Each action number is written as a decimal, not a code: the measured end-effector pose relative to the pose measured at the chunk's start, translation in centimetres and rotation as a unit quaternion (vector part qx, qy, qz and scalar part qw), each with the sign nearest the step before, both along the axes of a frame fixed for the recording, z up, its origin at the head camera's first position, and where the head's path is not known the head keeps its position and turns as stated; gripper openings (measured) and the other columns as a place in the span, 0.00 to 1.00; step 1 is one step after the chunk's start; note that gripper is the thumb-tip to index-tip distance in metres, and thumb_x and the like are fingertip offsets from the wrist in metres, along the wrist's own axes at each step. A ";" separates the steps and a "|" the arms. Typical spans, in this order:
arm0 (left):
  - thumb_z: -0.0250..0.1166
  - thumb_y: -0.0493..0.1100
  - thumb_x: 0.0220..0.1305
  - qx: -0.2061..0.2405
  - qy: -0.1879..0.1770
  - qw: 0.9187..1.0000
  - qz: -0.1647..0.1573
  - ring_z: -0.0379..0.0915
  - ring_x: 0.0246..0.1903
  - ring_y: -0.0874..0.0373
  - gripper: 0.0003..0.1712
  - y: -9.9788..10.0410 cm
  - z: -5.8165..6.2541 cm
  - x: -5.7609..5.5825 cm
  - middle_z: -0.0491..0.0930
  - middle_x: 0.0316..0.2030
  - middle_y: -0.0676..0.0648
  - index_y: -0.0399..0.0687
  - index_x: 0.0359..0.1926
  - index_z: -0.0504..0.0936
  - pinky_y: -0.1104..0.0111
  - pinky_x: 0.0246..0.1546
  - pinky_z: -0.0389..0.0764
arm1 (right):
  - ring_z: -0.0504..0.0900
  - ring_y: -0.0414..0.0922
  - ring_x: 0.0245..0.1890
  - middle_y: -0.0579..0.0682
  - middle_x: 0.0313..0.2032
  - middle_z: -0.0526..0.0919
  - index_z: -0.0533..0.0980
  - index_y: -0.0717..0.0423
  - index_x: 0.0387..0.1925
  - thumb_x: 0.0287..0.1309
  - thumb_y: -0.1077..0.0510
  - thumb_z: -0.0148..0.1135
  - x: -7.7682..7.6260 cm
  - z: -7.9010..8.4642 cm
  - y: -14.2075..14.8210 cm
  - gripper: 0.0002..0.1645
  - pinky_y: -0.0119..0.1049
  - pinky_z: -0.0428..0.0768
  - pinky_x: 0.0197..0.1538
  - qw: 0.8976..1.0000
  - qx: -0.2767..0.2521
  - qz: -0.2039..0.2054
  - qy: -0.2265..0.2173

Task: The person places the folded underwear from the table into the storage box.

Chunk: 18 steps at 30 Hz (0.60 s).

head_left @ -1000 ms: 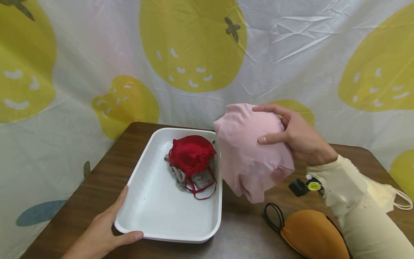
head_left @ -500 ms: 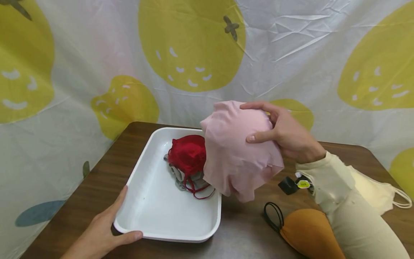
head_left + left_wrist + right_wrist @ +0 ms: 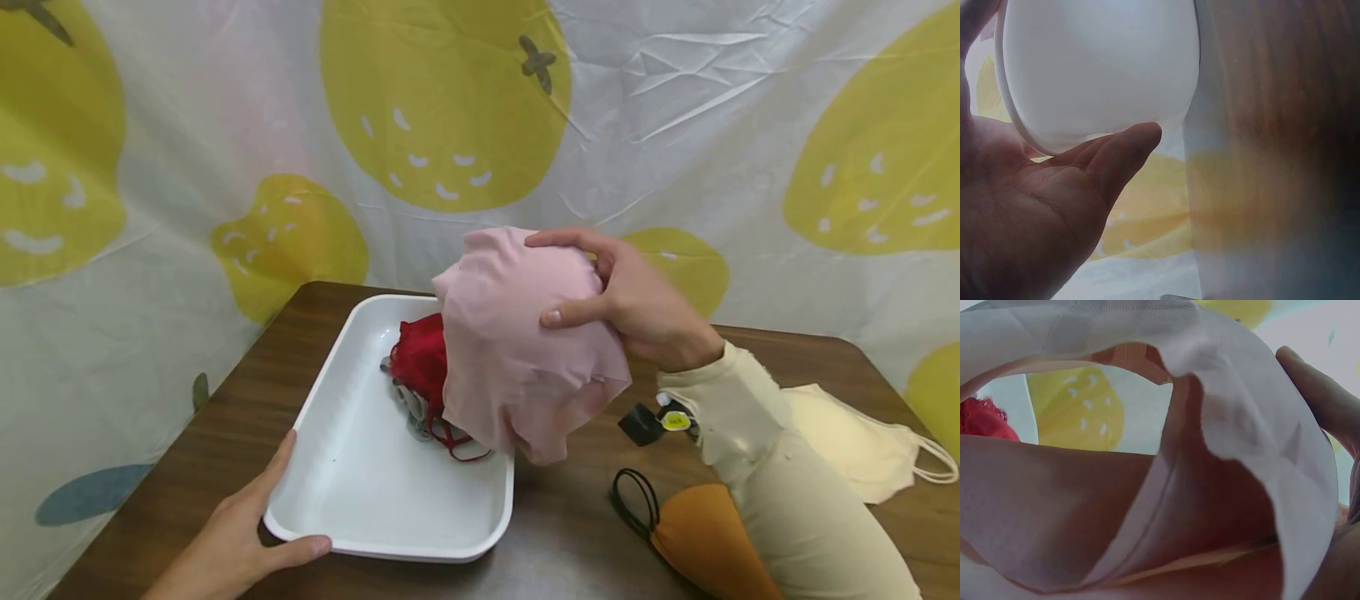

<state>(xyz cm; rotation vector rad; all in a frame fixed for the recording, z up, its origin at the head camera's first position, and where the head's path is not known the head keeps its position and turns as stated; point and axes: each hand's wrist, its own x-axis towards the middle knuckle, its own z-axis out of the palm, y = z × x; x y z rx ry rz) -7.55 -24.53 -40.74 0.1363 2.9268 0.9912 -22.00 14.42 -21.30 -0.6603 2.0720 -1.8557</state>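
Note:
My right hand (image 3: pixel 637 300) grips a folded pink bra (image 3: pixel 517 333) between thumb and fingers, holding it up over the right side of a white tray (image 3: pixel 352 508). In the right wrist view the pink bra (image 3: pixel 1241 394) fills most of the picture, its fabric hanging in open loops. A red lace bra (image 3: pixel 420 354) lies in the tray on top of grey fabric (image 3: pixel 408 402); the pink one hides part of both. At the tray's near left corner, my left hand (image 3: pixel 232 521) holds the rim, thumb in front and fingers along the side. The left wrist view shows those fingers (image 3: pixel 1129 150) against the tray's outer wall.
An orange bra (image 3: pixel 697 533) with black straps lies at the near right, partly under the right forearm. Beyond that forearm is a cream bra (image 3: pixel 847 442) with white straps. A small black block (image 3: pixel 641 425) hangs near the right cuff. A lemon-print curtain (image 3: pixel 637 108) stands behind the table.
My right hand has carried the pink bra leftward, from beside the tray to over its right part, covering more of the red bra. My left hand keeps its place.

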 end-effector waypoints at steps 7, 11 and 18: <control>0.75 0.63 0.52 -0.003 -0.023 1.000 0.005 0.64 0.68 0.28 0.73 0.0 0.1 0.0 0.55 0.75 0.27 0.52 0.81 0.31 0.36 0.60 0.72 | 0.79 0.48 0.47 0.55 0.57 0.72 0.71 0.47 0.66 0.46 0.76 0.73 0.1 0.0 -1.0 0.46 0.39 0.88 0.43 1.000 -0.013 0.012 -0.008; 0.74 0.64 0.53 -0.001 -0.056 0.998 0.010 0.61 0.70 0.28 0.73 0.1 0.2 -0.1 0.52 0.76 0.28 0.53 0.80 0.29 0.36 0.62 0.71 | 0.78 0.49 0.48 0.55 0.57 0.72 0.71 0.47 0.66 0.46 0.77 0.71 0.2 0.0 -1.6 0.46 0.39 0.87 0.43 1.000 -0.019 0.014 -0.006; 0.73 0.64 0.54 0.002 -0.063 0.998 0.010 0.62 0.69 0.27 0.73 0.1 0.5 -0.1 0.50 0.77 0.28 0.55 0.80 0.28 0.35 0.61 0.72 | 0.76 0.50 0.50 0.55 0.58 0.71 0.72 0.48 0.65 0.45 0.78 0.70 0.3 0.1 -2.4 0.46 0.38 0.86 0.44 1.000 -0.022 0.013 0.006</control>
